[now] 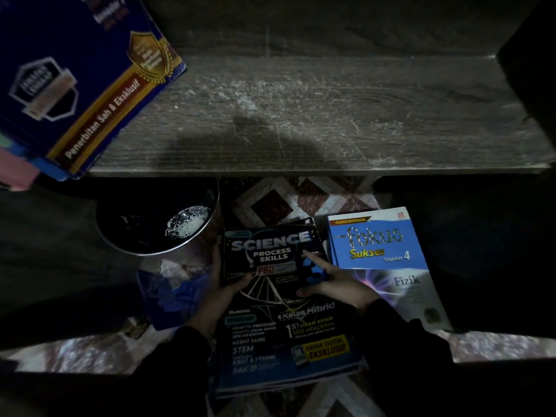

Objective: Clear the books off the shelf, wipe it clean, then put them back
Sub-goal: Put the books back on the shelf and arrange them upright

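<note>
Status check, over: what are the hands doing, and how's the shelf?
Left hand grips Science book, right hand on its cover. Shelf dust-streaked, blue book at its left end. Fokus book, bin on floor beside.
</note>
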### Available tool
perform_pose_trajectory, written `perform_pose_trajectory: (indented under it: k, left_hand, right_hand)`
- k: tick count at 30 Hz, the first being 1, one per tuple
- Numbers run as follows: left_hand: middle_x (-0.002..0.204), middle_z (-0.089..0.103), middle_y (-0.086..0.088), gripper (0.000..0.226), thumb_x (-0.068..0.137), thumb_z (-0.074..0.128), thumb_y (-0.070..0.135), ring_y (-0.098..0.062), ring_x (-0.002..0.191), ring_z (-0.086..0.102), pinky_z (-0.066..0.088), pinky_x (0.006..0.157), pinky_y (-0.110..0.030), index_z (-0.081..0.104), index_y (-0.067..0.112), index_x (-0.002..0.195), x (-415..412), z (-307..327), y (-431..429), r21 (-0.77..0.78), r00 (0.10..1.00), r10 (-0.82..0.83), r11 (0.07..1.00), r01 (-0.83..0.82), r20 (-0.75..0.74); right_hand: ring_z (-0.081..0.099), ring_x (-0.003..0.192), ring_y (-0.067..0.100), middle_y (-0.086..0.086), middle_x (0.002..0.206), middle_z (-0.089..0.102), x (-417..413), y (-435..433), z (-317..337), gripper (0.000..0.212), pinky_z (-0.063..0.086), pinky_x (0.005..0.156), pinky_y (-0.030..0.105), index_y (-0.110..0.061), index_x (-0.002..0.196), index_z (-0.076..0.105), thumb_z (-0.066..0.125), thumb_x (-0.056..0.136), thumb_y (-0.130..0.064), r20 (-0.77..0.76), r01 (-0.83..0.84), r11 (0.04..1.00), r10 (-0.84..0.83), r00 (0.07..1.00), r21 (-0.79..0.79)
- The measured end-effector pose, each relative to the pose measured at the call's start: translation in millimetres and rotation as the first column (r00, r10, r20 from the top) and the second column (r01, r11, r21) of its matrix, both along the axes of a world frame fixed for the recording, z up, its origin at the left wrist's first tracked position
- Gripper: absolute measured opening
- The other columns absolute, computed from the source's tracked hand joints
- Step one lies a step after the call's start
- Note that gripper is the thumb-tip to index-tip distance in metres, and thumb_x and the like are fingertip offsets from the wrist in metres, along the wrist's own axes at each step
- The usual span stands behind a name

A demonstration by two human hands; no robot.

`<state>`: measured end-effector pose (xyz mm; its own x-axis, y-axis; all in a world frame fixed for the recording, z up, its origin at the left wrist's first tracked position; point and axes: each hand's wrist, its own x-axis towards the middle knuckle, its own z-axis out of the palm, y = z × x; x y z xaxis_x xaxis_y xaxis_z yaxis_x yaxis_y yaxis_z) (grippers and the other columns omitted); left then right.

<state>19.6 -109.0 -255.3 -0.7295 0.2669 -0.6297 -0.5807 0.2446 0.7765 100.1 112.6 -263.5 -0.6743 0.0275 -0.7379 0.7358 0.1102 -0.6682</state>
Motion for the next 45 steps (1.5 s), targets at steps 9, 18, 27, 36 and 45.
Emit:
perform_pose_trajectory:
  k: [9,18,27,36,45]
  left_hand:
    - [0.116,0.056,-0.002,0.058,0.081,0.072,0.009,-0.013,0.101,0.053,0.044,0.066,-0.009,0.047,0.019,0.132,-13,55,13,-0.194,0.968,-0.252,0.949,0.249,0.009]
    - [0.115,0.048,0.011,0.064,0.077,0.077,0.022,-0.003,0.101,0.047,0.038,0.068,-0.002,0.046,0.026,0.133,3,182,-3,-0.263,0.84,-0.531,0.83,0.491,-0.108]
    - [0.114,0.056,0.027,0.073,0.072,0.081,0.032,0.017,0.096,0.055,0.044,0.088,-0.009,0.038,0.053,0.127,14,298,-52,-0.136,0.772,-0.325,0.944,0.301,-0.547]
    - [0.156,0.022,-0.004,0.071,0.087,0.064,0.029,-0.001,0.129,0.035,0.028,0.092,-0.015,0.019,0.073,0.121,-61,308,-28,-0.005,0.253,0.061,0.968,-0.249,-0.966]
    - [0.138,0.036,-0.034,0.084,0.079,0.075,0.012,-0.015,0.064,0.048,0.038,0.06,-0.025,0.026,0.056,0.132,-135,255,-12,0.039,-0.035,0.026,0.886,-0.462,-0.999]
  right_hand:
    - [0.015,0.145,0.021,-0.004,0.159,0.016,-11,17,77,0.086,0.025,0.098,0.027,-0.038,0.147,0.029,0.078,0.077,-0.025,0.087,-0.057,0.998,0.056,0.995,0.008]
    - [0.026,0.139,0.015,-0.008,0.145,0.033,50,8,218,0.101,0.032,0.09,0.014,-0.035,0.145,0.031,0.083,0.06,-0.017,-0.007,-0.097,0.995,0.097,0.995,-0.013]
    - [0.058,0.113,0.009,-0.018,0.133,0.047,42,-25,318,0.108,0.051,0.092,0.028,-0.057,0.129,0.04,0.091,0.051,-0.002,-0.399,-0.068,0.998,0.068,0.914,0.014]
    - [0.066,0.097,0.004,-0.028,0.115,0.051,-136,-47,330,0.133,0.058,0.077,0.032,-0.073,0.132,-0.001,0.075,0.068,0.016,-0.861,0.153,0.963,0.118,0.494,0.22]
    - [0.067,0.083,0.001,-0.018,0.102,0.056,-251,-51,288,0.135,0.055,0.071,0.017,-0.067,0.132,-0.018,0.078,0.072,0.006,-0.898,0.241,0.924,0.184,0.401,0.297]
